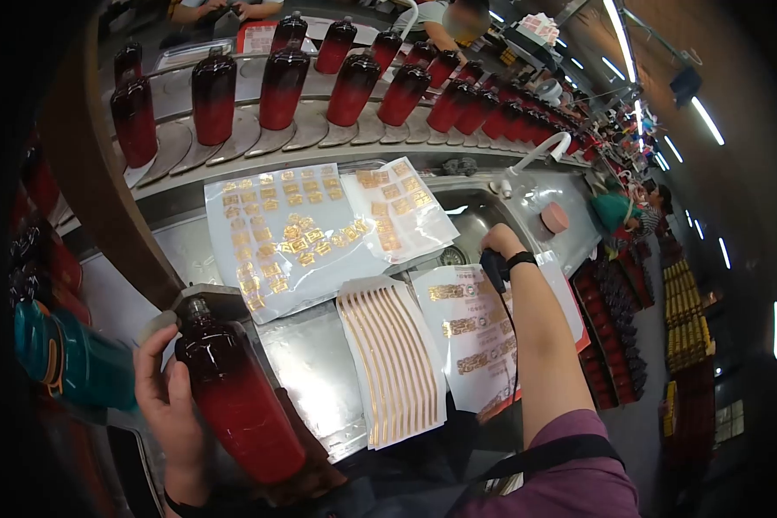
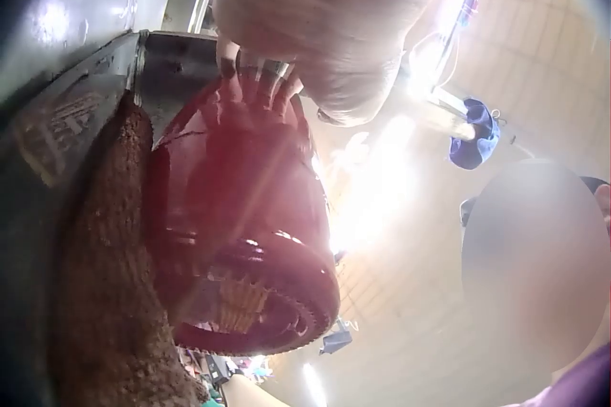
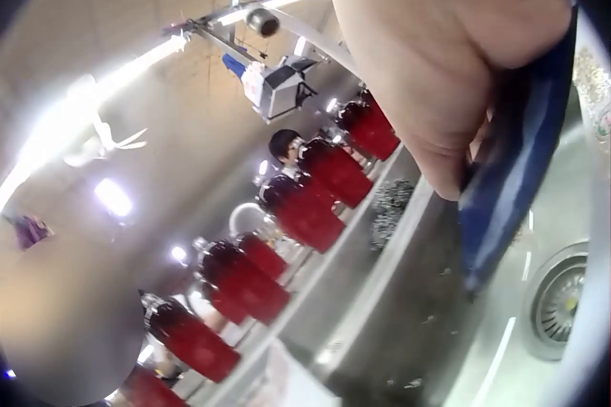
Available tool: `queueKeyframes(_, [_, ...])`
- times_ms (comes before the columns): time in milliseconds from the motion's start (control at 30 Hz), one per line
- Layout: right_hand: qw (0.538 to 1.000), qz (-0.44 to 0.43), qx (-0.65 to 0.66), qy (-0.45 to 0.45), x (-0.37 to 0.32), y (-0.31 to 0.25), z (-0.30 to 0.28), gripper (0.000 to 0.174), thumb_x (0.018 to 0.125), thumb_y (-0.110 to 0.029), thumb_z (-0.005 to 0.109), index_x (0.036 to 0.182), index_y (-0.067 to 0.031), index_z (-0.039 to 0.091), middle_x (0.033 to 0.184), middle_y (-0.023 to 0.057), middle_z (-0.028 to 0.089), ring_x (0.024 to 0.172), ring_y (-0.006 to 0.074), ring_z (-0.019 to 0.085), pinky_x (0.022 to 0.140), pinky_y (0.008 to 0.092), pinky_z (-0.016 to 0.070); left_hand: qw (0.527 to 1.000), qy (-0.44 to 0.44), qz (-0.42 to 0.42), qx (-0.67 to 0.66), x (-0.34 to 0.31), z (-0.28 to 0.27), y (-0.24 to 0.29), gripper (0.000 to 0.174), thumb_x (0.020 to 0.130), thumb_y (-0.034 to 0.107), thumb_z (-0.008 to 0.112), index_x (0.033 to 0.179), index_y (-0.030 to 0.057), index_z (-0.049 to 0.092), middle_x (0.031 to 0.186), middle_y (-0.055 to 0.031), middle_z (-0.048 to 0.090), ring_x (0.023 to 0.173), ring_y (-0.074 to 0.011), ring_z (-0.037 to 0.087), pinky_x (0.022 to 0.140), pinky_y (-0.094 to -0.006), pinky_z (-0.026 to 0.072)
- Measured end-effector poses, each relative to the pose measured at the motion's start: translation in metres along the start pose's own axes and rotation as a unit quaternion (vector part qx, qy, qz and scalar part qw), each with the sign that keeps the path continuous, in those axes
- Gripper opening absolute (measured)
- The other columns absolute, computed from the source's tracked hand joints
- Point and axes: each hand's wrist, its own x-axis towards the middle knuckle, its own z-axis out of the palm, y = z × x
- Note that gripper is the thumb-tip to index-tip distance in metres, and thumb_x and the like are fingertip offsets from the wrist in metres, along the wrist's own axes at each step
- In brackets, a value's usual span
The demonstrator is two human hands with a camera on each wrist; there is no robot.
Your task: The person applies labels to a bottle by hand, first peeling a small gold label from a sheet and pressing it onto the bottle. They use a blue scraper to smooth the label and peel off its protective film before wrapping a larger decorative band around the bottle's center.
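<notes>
left hand (image 1: 168, 406) near left, fingers wrapped round tilted red-black bottle (image 1: 233, 397), right hand (image 1: 501, 242) far right over steel sink (image 1: 470, 216), fingers clenched on dark blue tool (image 1: 495, 269), gold sticker sheets (image 1: 285, 233) on surface (image 1: 311, 363) between

Left hand (image 1: 168, 406) sits low and close in, fingers (image 1: 149, 347) wrapped in a firm grip. Right arm (image 1: 537, 338) stretches forward, right hand (image 1: 499, 244) curled tight, knuckles up.
</notes>
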Motion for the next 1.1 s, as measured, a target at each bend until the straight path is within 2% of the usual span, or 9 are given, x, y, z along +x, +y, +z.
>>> queueKeyframes(133, [0.995,0.09,-0.051,-0.009,-0.001,-0.022,-0.004,0.038,0.061,-0.028,0.084,0.086,-0.0006,0.076,0.085,0.0222,0.072,0.081,0.0328,0.073,0.076,0.0407,0.057,1.0,-0.008,-0.001,-0.001,0.001,0.0,0.001,0.035,0.095,0.005,0.052,0.129,-0.0036,0.055,0.125,-0.0085,0.054,0.116,-0.0167,0.056,0.103,-0.0307,0.0437])
queueKeyframes(200, [0.986,0.101,-0.101,-0.086,0.005,-0.032,-0.006,0.036,0.07,-0.03,0.083,0.099,-0.0092,0.078,0.107,0.0165,0.074,0.1,0.0337,0.071,0.087,0.0398,0.0564,1.0,-0.008,0.01,0.013,0.0,0.005,-0.001,0.035,0.095,0.003,0.051,0.129,-0.0034,0.055,0.125,-0.0087,0.054,0.117,-0.0166,0.055,0.102,-0.0304,0.044])
queueKeyframes(267, [0.992,0.045,-0.064,-0.1,0.002,-0.038,-0.009,0.03,0.07,-0.025,0.082,0.096,-0.0101,0.079,0.099,0.0161,0.075,0.092,0.0319,0.073,0.083,0.0391,0.0565,1.0,-0.002,0.022,0.004,-0.004,0.008,-0.005,0.036,0.093,-0.001,0.05,0.129,-0.0018,0.056,0.123,-0.0086,0.055,0.117,-0.0166,0.054,0.1,-0.0286,0.0447])
queueKeyframes(333, [0.988,-0.149,0.049,-0.005,-0.004,-0.042,-0.02,0.023,0.07,-0.02,0.078,0.086,-0.0024,0.077,0.08,0.0145,0.074,0.07,0.0263,0.069,0.07,0.0384,0.0544,1.0,0.003,-0.01,0.014,-0.005,0.012,-0.006,0.033,0.093,0.0,0.054,0.126,0.0006,0.06,0.119,-0.0071,0.055,0.115,-0.0158,0.056,0.095,-0.0273,0.0471])
queueKeyframes(500, [0.96,-0.165,0.039,0.223,-0.078,-0.085,-0.093,0.017,0.078,-0.018,0.07,0.093,-0.0123,0.078,0.081,0.0114,0.074,0.075,0.0275,0.071,0.07,0.038,0.0548,0.996,-0.038,-0.04,0.065,-0.004,0.009,-0.001,0.03,0.096,0.009,0.059,0.124,0.0008,0.059,0.119,-0.008,0.056,0.104,-0.0148,0.062,0.079,-0.0261,0.0542])
queueKeyframes(600, [0.938,-0.245,0.086,0.231,-0.176,-0.154,-0.139,0.015,0.084,-0.014,0.069,0.095,-0.0055,0.075,0.079,0.0105,0.073,0.072,0.0226,0.07,0.066,0.0329,0.0526,0.996,-0.055,-0.072,0.001,-0.003,0.006,-0.003,0.032,0.098,0.013,0.058,0.126,-0.0025,0.056,0.111,-0.0095,0.064,0.097,-0.0133,0.064,0.081,-0.0247,0.0517])
queueKeyframes(833, [0.825,-0.495,0.273,0.001,-0.345,-0.29,-0.18,0.016,0.084,0.002,0.07,0.098,-0.0012,0.075,0.083,0.0046,0.069,0.072,0.0094,0.058,0.066,0.0244,0.0453,0.972,-0.075,-0.178,-0.132,0.0,-0.008,0.011,0.043,0.104,0.026,0.056,0.133,-0.005,0.053,0.115,-0.0083,0.065,0.102,-0.0091,0.06,0.089,-0.0256,0.0489])
queueKeyframes(967, [0.755,-0.546,0.323,-0.162,-0.382,-0.345,-0.188,0.015,0.085,-0.001,0.071,0.1,-0.0027,0.076,0.084,0.003,0.069,0.071,0.0081,0.057,0.065,0.0234,0.0442,0.967,-0.097,-0.171,-0.165,-0.006,-0.023,-0.001,0.048,0.106,0.032,0.051,0.137,-0.0054,0.051,0.12,-0.0096,0.064,0.109,-0.0111,0.058,0.095,-0.0264,0.0469])
queueKeyframes(1100, [0.757,-0.538,0.307,-0.209,-0.378,-0.392,-0.17,0.014,0.089,-0.007,0.072,0.102,-0.0033,0.076,0.088,0.003,0.072,0.067,0.0053,0.055,0.063,0.0206,0.043,0.965,-0.104,-0.16,-0.178,-0.006,-0.027,-0.001,0.049,0.107,0.031,0.05,0.139,-0.0059,0.049,0.121,-0.0093,0.064,0.11,-0.0122,0.058,0.096,-0.0271,0.0467])
